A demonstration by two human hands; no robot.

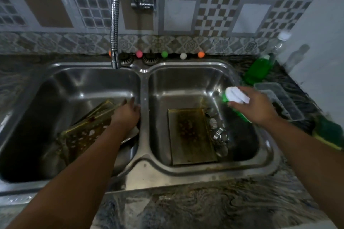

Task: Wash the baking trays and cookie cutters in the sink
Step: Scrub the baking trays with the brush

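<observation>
A double steel sink fills the view. In the left basin a greasy baking tray leans tilted, and my left hand rests on its upper right edge. Flat on the floor of the right basin lies a second dirty baking tray. Several metal cookie cutters sit along its right side. My right hand holds a green bottle with a white cap, tipped sideways over the right basin.
A flexible tap hose hangs over the left basin's back edge. Another green bottle, a clear plastic container and a green-yellow sponge lie on the counter at right. Small coloured balls line the wall.
</observation>
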